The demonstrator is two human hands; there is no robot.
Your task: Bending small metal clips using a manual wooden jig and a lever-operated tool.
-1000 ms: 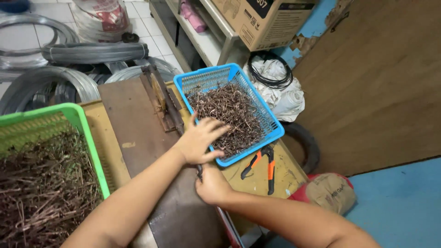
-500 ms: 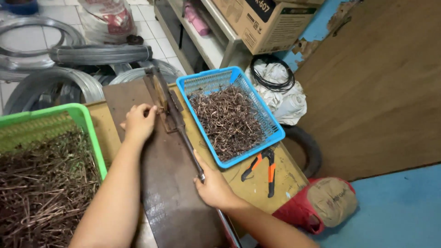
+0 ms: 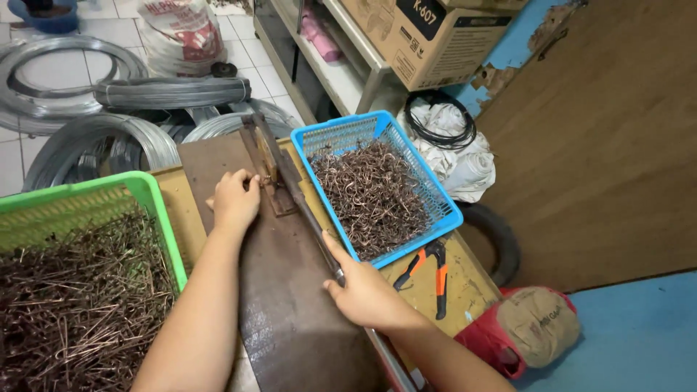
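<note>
My left hand [image 3: 234, 199] rests with curled fingers against the small metal block [image 3: 267, 168] at the far end of a dark brown metal plate [image 3: 290, 319]. My right hand [image 3: 363, 290] grips the long lever bar [image 3: 301, 203] that runs along the plate's right edge. Whether anything is pinched in the left fingers is hidden. A blue basket [image 3: 443, 207] holding several bent rusty wire pieces [image 3: 374, 199] sits just right of the bar. A green basket [image 3: 156, 199] of straight rusty wire pieces [image 3: 72, 305] stands at my left.
Orange-handled pliers [image 3: 432, 265] lie on the bench near the blue basket. Coils of grey wire [image 3: 94, 109] sit on the tiled floor behind. A cardboard box [image 3: 428, 33] is on a shelf, a cloth bundle [image 3: 537, 327] at the right, and a brown board [image 3: 610, 145] leans nearby.
My left hand left the blue basket and went to the metal block at the plate's far end. My right hand stayed on the lever bar, which lies flat now.
</note>
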